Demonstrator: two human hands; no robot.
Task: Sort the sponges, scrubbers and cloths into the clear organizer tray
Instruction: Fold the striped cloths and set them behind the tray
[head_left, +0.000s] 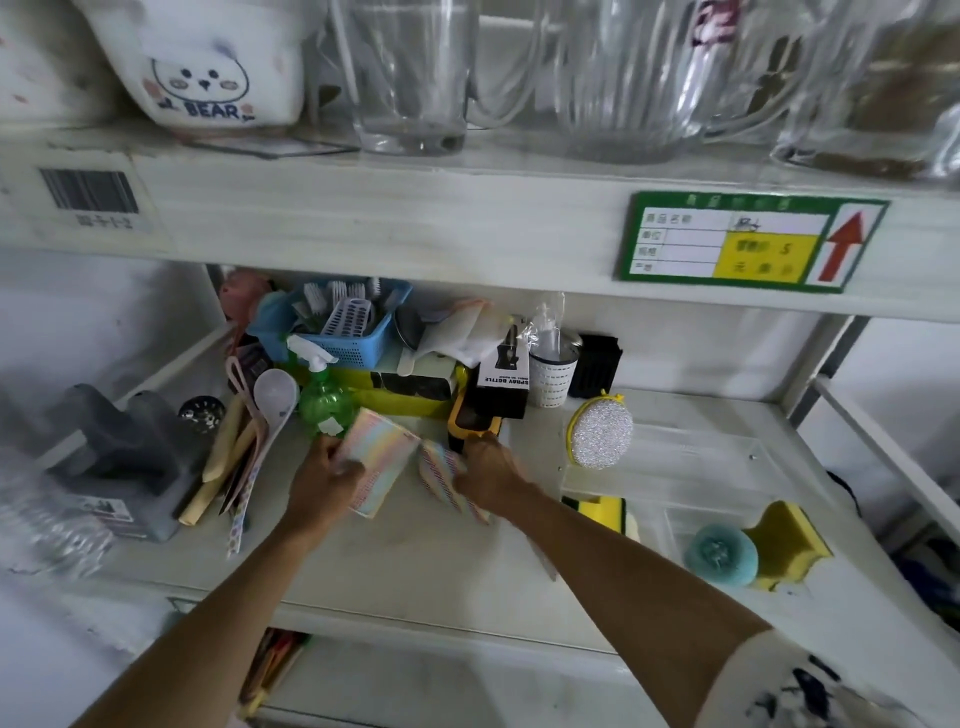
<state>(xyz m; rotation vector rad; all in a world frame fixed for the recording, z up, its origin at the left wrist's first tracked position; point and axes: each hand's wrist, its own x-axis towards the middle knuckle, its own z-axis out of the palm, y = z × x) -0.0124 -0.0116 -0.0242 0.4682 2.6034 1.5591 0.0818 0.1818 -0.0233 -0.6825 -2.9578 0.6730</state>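
The clear organizer tray (727, 462) lies on the right of the white shelf. A silver glitter scrubber (601, 434) with a yellow rim leans at its far left corner. A yellow sponge (787, 540) and a teal round scrubber (719, 553) sit in its near right compartment. Another yellow and green sponge (602, 512) lies at its near left. My left hand (324, 475) grips a folded pastel striped cloth (376, 462). My right hand (488, 475) holds a second striped cloth (441, 470) beside it, left of the tray.
Behind my hands stand a green spray bottle (324, 400), a yellow and black box (405, 389), a boxed spray bottle (504, 374) and a blue basket (348, 325) of brushes. A grey holder (124, 457) and spoons (260, 415) sit at left. Glasses fill the upper shelf (467, 208).
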